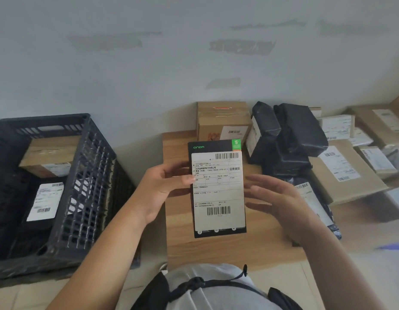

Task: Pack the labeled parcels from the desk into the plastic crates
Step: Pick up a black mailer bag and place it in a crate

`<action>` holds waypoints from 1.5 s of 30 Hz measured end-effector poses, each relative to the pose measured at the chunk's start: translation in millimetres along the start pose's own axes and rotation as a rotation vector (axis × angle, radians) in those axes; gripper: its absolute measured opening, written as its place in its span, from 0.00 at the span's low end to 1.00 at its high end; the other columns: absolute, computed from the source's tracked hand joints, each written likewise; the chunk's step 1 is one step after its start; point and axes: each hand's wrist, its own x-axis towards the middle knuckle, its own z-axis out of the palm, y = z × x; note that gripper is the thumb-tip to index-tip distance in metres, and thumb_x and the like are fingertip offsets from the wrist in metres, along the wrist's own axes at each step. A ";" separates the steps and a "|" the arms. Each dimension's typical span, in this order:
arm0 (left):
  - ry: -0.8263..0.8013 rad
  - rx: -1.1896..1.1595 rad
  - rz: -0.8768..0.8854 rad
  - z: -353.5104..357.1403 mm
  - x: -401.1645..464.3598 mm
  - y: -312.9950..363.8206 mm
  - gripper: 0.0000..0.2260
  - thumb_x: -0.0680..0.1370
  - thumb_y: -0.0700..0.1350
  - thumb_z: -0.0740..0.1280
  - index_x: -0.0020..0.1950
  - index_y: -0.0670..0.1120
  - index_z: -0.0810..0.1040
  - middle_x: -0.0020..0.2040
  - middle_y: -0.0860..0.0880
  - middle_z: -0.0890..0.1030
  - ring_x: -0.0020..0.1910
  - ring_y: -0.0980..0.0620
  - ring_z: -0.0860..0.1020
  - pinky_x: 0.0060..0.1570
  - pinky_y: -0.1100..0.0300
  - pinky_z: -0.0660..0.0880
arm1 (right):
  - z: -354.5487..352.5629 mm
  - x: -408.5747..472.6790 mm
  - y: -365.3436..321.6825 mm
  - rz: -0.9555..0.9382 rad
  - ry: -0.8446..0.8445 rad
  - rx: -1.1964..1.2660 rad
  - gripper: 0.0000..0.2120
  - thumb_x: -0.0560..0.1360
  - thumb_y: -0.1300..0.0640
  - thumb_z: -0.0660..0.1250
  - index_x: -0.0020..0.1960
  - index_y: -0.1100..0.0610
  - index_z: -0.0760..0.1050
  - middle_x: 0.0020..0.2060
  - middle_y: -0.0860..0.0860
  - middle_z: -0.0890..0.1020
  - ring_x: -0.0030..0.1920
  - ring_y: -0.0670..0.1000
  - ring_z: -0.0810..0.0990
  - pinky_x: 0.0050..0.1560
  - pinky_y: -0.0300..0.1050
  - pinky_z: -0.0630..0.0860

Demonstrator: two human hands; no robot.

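Note:
A flat black box (217, 189) with a white shipping label and green lettering hangs upright above the wooden desk (230, 245). My left hand (165, 186) grips its left edge, thumb on the label. To the right of the box my right hand (276, 198) is spread with straight fingers, apart from it. A dark plastic crate (82, 198) stands at the left and holds a cardboard parcel (48, 157) and a black labeled parcel (45, 201).
On the desk behind the held box stands a taped cardboard box (223, 119). Black bag parcels (290, 135) are piled to its right. Flat cardboard parcels (341, 173) and several labeled envelopes lie further right. A pale wall runs behind everything.

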 end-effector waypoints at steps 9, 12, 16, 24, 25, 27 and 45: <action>0.279 -0.006 -0.040 43.1 -53.4 -19.4 0.20 0.72 0.44 0.77 0.64 0.45 0.83 0.58 0.45 0.86 0.59 0.45 0.84 0.60 0.46 0.80 | -12.3 0.7 12.3 0.026 -0.298 -0.020 0.14 0.79 0.66 0.68 0.63 0.59 0.82 0.57 0.53 0.87 0.57 0.54 0.86 0.52 0.47 0.84; 0.426 -0.005 -0.067 60.2 -76.9 -28.3 0.16 0.76 0.41 0.74 0.64 0.45 0.82 0.57 0.46 0.87 0.58 0.46 0.85 0.62 0.46 0.80 | -12.4 3.1 23.0 0.062 -0.413 -0.038 0.15 0.79 0.66 0.66 0.63 0.57 0.82 0.58 0.51 0.87 0.59 0.53 0.86 0.53 0.48 0.83; 0.567 -0.016 -0.054 80.4 -107.5 -42.3 0.13 0.79 0.40 0.71 0.64 0.43 0.82 0.57 0.47 0.87 0.57 0.47 0.85 0.58 0.54 0.82 | -8.1 2.9 34.2 0.101 -0.521 -0.048 0.15 0.79 0.66 0.66 0.64 0.57 0.81 0.59 0.52 0.86 0.59 0.54 0.85 0.52 0.48 0.82; 0.600 -0.026 -0.021 100.3 -141.0 -62.1 0.16 0.79 0.39 0.72 0.67 0.44 0.81 0.60 0.48 0.86 0.62 0.48 0.83 0.64 0.51 0.78 | -10.1 -25.3 35.9 0.119 -0.459 -0.024 0.14 0.79 0.66 0.67 0.62 0.58 0.82 0.57 0.53 0.87 0.58 0.56 0.85 0.57 0.57 0.81; 0.594 -0.026 -0.020 102.3 -142.7 -64.9 0.17 0.78 0.39 0.73 0.67 0.45 0.81 0.61 0.47 0.86 0.63 0.47 0.82 0.66 0.48 0.77 | -11.8 -29.2 35.4 0.123 -0.441 -0.014 0.14 0.79 0.66 0.67 0.62 0.59 0.82 0.57 0.53 0.87 0.58 0.56 0.85 0.57 0.57 0.80; 0.573 -0.028 -0.016 105.3 -146.0 -69.9 0.19 0.77 0.41 0.74 0.67 0.46 0.81 0.60 0.44 0.85 0.62 0.44 0.82 0.66 0.46 0.77 | -14.6 -37.1 34.5 0.123 -0.411 -0.001 0.13 0.79 0.66 0.66 0.61 0.60 0.83 0.56 0.54 0.87 0.58 0.58 0.85 0.56 0.56 0.80; 0.792 -0.211 -0.003 61.9 -353.5 -119.9 0.16 0.79 0.36 0.71 0.67 0.42 0.80 0.60 0.47 0.86 0.60 0.46 0.84 0.61 0.54 0.81 | 128.1 -174.3 72.3 0.118 -0.598 -0.136 0.14 0.80 0.66 0.66 0.63 0.58 0.82 0.57 0.54 0.87 0.57 0.56 0.86 0.59 0.56 0.79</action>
